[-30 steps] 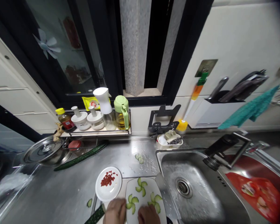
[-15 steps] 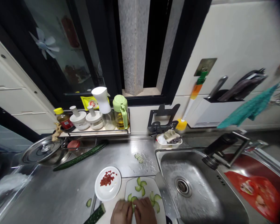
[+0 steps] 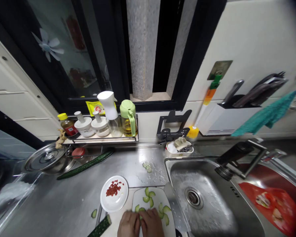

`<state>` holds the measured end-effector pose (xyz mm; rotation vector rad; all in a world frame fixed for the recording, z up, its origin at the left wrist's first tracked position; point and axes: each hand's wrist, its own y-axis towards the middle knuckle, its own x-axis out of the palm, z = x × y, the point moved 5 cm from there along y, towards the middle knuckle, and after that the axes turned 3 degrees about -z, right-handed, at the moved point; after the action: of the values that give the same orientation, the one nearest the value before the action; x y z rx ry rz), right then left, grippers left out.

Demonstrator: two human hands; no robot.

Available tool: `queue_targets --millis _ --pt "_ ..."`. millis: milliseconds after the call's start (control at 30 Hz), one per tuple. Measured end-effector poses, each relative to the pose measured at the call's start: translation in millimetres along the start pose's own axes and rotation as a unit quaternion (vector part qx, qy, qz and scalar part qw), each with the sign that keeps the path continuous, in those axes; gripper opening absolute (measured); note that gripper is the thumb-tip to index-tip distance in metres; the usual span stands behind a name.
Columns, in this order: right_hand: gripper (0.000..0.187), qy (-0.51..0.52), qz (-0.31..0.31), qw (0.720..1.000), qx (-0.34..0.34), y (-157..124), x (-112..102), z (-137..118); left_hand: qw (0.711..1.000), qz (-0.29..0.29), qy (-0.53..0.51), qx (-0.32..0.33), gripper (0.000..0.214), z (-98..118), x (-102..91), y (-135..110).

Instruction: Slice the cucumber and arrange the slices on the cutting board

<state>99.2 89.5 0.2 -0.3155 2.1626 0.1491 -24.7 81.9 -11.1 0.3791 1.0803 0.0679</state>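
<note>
Both of my hands meet over the near end of a white oblong plate (image 3: 138, 197) at the bottom edge of the view. My left hand (image 3: 129, 224) and my right hand (image 3: 151, 223) have their fingertips pinched together on a cucumber slice (image 3: 141, 210) on the plate. More curved cucumber slices (image 3: 148, 195) lie farther up the plate. A round white dish (image 3: 108, 202) with red goji berries (image 3: 113, 189) sits just left of the plate. A cut cucumber piece (image 3: 101, 226) lies left of my left hand.
A steel sink (image 3: 207, 197) lies to the right, with a black tap (image 3: 236, 158) and a red bag (image 3: 273, 204). A long cucumber (image 3: 86, 165), pot lid (image 3: 45, 158) and condiment rack (image 3: 101, 131) stand at the back left. Loose slices (image 3: 147, 167) lie on the counter.
My hands came together over the near end of the plate a second ago and have stayed pinched there since. The view shifted slightly.
</note>
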Motion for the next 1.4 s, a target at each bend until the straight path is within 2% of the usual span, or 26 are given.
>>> queue_targets --millis 133,300,500,633,800,867,933,1033,1133,1233,1400 --pt "0.030 0.009 0.011 1.000 0.022 1 1 2 1.000 -0.007 -0.005 -0.012 0.030 1 1.4 -1" --pt "0.030 0.001 0.015 1.000 0.016 0 5 3 1.000 -0.013 -0.013 -0.007 0.025 -4 0.0 -1" --pt "0.031 -0.006 0.040 0.999 0.004 -1 2 2 1.000 -0.015 -0.018 -0.003 0.033 -6 -1.7 -1" --pt "0.029 -0.019 0.060 0.998 0.003 -2 -3 0 0.999 -0.017 -0.026 0.007 0.030 -4 -4.2 0" --pt "0.029 -0.025 0.078 0.997 -0.008 -5 -9 3 0.999 -0.027 -0.031 -0.005 0.021 -20 -18.0 3" --pt "0.026 -0.042 0.078 0.996 -0.010 -6 -8 5 0.998 -0.032 -0.023 -0.040 0.019 -35 -27.7 7" --pt "0.021 -0.071 0.076 0.995 -0.013 -8 -6 7 0.992 -0.039 -0.011 -0.117 0.022 -54 -38.8 12" --pt "0.019 -0.109 0.074 0.991 -0.022 -10 -3 9 0.974 -0.063 0.007 -0.218 0.027 -79 -54.8 21" --pt "0.018 -0.128 0.061 0.989 -0.034 -13 0 12 0.953 -0.099 0.027 -0.285 0.030 -96 -65.7 29" --pt "0.018 -0.133 0.051 0.989 -0.041 -16 3 15 0.936 -0.141 0.029 -0.320 0.033 -105 -68.1 37" --pt "0.017 -0.156 0.063 0.985 -0.050 -19 5 16 0.926 -0.177 0.044 -0.331 0.034 -108 -65.0 43"
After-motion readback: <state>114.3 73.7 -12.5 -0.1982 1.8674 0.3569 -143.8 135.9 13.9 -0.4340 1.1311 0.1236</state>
